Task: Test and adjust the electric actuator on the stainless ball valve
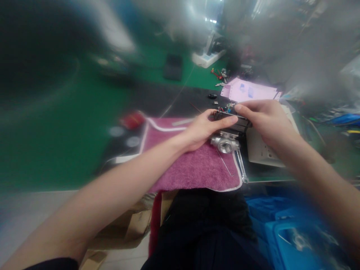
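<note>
My left hand (204,127) and my right hand (263,118) both grip a small black box-shaped part (232,120) with coloured wires on its far side. They hold it just above a pink towel (191,165). A silver metal valve body (225,143) sits directly beneath the black part, at the towel's right edge. My left thumb and fingers pinch the part's left end. My right fingers curl over its top and right end.
A wrench (242,168) and a thin wire lie at the towel's right edge. A white sheet (261,150) lies under my right hand, pink papers (250,92) behind. A red object (132,120) and round pieces lie left on the black mat. Blue bins (292,232) stand below right.
</note>
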Available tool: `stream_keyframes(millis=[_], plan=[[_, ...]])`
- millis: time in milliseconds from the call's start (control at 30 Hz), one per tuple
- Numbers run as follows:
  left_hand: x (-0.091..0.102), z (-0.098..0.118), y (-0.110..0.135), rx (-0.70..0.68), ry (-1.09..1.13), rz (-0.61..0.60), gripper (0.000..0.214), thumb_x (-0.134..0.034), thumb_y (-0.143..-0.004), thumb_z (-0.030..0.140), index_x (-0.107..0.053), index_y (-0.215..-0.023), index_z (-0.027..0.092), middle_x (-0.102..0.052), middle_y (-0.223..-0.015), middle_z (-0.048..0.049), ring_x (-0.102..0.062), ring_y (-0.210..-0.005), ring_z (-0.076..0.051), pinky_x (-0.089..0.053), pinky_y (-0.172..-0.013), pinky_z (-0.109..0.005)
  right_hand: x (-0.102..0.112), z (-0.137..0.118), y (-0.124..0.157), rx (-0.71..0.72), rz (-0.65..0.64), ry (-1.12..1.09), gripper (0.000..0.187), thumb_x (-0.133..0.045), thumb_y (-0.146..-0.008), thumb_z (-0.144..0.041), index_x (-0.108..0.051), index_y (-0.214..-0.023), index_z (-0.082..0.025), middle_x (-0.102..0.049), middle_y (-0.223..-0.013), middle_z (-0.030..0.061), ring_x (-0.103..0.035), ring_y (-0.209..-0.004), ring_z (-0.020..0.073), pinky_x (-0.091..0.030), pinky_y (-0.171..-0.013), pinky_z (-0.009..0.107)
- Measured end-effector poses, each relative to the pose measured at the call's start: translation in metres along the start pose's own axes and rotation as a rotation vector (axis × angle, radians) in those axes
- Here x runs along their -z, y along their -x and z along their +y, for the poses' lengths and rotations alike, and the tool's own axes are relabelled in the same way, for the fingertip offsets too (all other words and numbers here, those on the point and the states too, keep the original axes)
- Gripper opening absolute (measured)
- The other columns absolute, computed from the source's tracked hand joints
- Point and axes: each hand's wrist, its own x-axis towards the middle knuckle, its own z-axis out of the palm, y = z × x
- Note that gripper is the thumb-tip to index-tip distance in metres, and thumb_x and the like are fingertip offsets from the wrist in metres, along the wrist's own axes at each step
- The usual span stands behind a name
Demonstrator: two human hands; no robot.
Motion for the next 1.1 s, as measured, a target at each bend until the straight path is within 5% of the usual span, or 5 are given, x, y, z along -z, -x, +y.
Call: stream_keyframes(millis=[1100], plan=[[0.007, -0.001, -0.002, 0.009, 0.04, -0.029, 0.041, -0.097, -0.077, 0.029, -0.078, -0.112, 0.019, -0.081, -0.113, -0.007, -0.074, -0.098, -0.015, -0.053, -0.095, -0.031, -0.001, 0.013, -0.007, 0.026, -0.007, -0.084, 0.034, -0.079, -0.091, -0.051, -0.086, -0.1, -0.02, -0.083, -0.1, 0.0063, -0.072, -0.087, 0.0223, -0.05, -0.08, 0.034]])
